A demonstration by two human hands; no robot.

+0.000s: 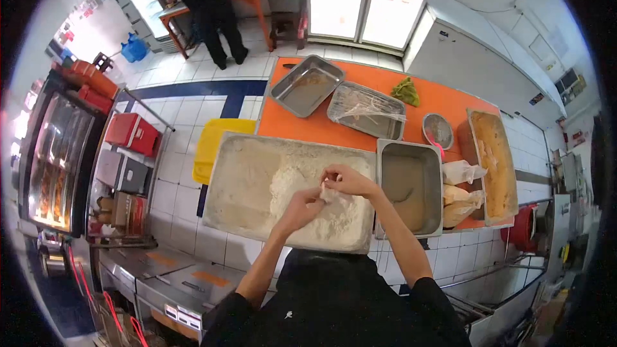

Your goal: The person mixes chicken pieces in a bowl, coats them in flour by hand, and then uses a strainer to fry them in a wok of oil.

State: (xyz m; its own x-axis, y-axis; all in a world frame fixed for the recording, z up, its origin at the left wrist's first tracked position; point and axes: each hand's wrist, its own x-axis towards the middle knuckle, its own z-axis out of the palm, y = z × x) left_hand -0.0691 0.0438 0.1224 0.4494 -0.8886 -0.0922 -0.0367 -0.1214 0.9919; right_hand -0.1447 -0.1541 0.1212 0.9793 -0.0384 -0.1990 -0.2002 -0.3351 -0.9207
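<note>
A wide metal tray (241, 223) of pale flour lies in front of me, with the flour (289, 186) heaped near its middle. Over the heap, my left hand (303, 209) and my right hand (347, 181) come together at the fingertips. Both are closed around a small whitish piece (326, 191), too small to make out clearly. Just right of the tray stands a deep metal pan (411, 180) of cloudy brownish liquid, with a dark utensil handle partly in it.
An orange table (283, 115) carries an empty-looking pan (308, 87), a plastic-wrapped tray (366, 112), a green cloth (405, 92), a sieve-like bowl (438, 131), bags (461, 172) and a long tub (495, 167). A yellow lid (209, 148) juts out left. Another person (205, 6) stands at the back.
</note>
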